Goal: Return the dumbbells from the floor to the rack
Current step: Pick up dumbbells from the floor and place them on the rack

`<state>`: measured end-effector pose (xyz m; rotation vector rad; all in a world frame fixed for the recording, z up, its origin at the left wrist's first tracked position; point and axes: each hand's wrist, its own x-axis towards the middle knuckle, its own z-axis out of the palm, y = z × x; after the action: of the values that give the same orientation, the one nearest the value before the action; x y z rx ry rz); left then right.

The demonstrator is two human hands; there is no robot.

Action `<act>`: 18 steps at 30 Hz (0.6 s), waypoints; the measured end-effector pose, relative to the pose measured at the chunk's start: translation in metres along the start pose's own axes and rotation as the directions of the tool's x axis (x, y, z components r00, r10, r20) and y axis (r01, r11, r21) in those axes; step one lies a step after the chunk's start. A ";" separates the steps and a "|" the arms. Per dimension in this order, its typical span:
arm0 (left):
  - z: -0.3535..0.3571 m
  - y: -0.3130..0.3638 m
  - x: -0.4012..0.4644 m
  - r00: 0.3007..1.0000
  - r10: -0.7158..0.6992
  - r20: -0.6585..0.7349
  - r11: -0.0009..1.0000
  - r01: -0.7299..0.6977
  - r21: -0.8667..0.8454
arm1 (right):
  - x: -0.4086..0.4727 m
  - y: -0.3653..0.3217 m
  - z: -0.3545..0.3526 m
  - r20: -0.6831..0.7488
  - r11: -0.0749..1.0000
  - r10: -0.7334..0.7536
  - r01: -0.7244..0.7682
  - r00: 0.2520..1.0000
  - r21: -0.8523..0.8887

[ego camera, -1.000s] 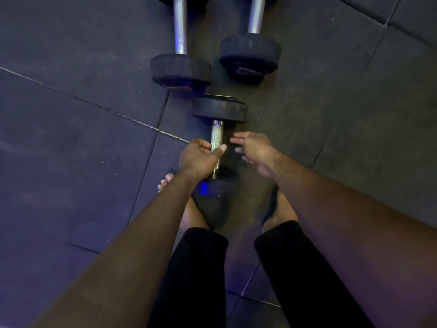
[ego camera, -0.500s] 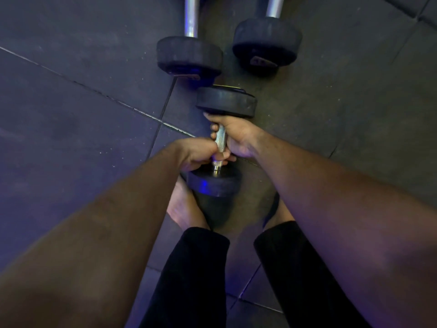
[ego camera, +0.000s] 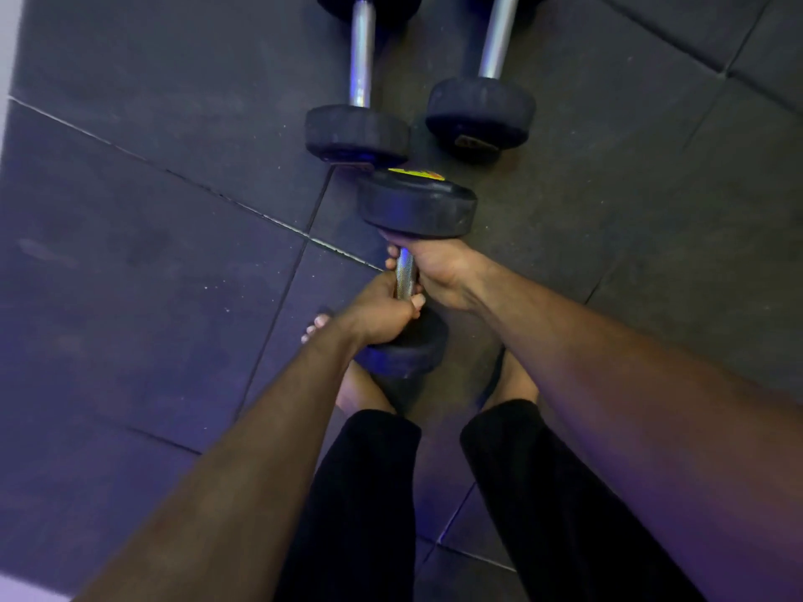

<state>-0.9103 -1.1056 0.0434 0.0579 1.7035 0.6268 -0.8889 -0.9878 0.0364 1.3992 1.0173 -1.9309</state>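
Observation:
A black dumbbell with a knurled metal handle points away from me, its far head showing a yellow label on the end face. My left hand is wrapped around the near part of the handle, just above the near head. My right hand grips the far part of the handle, right under the far head. The dumbbell looks lifted off the floor, its far head higher than the near one. Two more dumbbells lie on the floor beyond it, one on the left and one on the right.
The floor is dark rubber tiling with visible seams. My bare feet and black trouser legs are directly below the held dumbbell. A pale wall or edge strip runs along the far left. No rack is in view.
One second ago my right hand was open beside the handle and only the left touched it. Now both hands are closed on the handle and the dumbbell has risen toward me.

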 end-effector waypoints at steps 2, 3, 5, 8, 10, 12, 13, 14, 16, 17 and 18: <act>-0.003 0.016 -0.026 0.999 -0.008 -0.042 1.000 0.007 -0.019 | -0.025 -0.011 0.007 0.007 0.996 -0.075 0.075 0.997 -0.047; -0.002 0.025 -0.042 0.998 -0.008 -0.070 0.999 0.006 -0.040 | -0.042 -0.019 0.011 0.014 0.992 -0.102 0.102 0.995 -0.080; -0.005 0.049 -0.086 0.990 0.015 -0.143 0.998 -0.025 -0.065 | -0.091 -0.035 0.023 0.039 0.980 -0.153 0.156 0.988 -0.125; -0.014 0.077 -0.160 0.972 0.072 -0.225 0.994 -0.090 -0.070 | -0.181 -0.060 0.042 0.119 0.921 -0.285 0.306 0.951 -0.243; -0.027 0.101 -0.218 0.950 0.125 -0.285 0.988 -0.146 -0.053 | -0.248 -0.079 0.054 0.146 0.862 -0.388 0.414 0.910 -0.291; -0.041 0.131 -0.279 0.924 0.162 -0.346 0.979 -0.196 -0.064 | -0.318 -0.103 0.068 0.157 0.817 -0.471 0.497 0.868 -0.292; -0.048 0.145 -0.311 0.915 0.180 -0.361 0.974 -0.218 -0.066 | -0.355 -0.114 0.077 0.167 0.800 -0.497 0.524 0.852 -0.291; -0.055 0.160 -0.346 0.905 0.200 -0.374 0.969 -0.239 -0.058 | -0.391 -0.124 0.088 0.182 0.788 -0.513 0.544 0.839 -0.288; -0.066 0.184 -0.412 0.875 0.257 -0.410 0.956 -0.292 -0.025 | -0.459 -0.141 0.105 0.232 0.758 -0.539 0.587 0.809 -0.284; -0.072 0.195 -0.445 0.858 0.289 -0.425 0.947 -0.321 -0.004 | -0.491 -0.148 0.114 0.263 0.739 -0.553 0.611 0.790 -0.282; -0.079 0.203 -0.476 0.841 0.310 -0.443 0.940 -0.341 0.010 | -0.521 -0.155 0.124 0.295 0.718 -0.564 0.635 0.771 -0.287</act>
<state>-0.9288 -1.1393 0.5660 0.1715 2.1301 1.0140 -0.9140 -1.0041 0.5931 0.6838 1.8012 -2.0864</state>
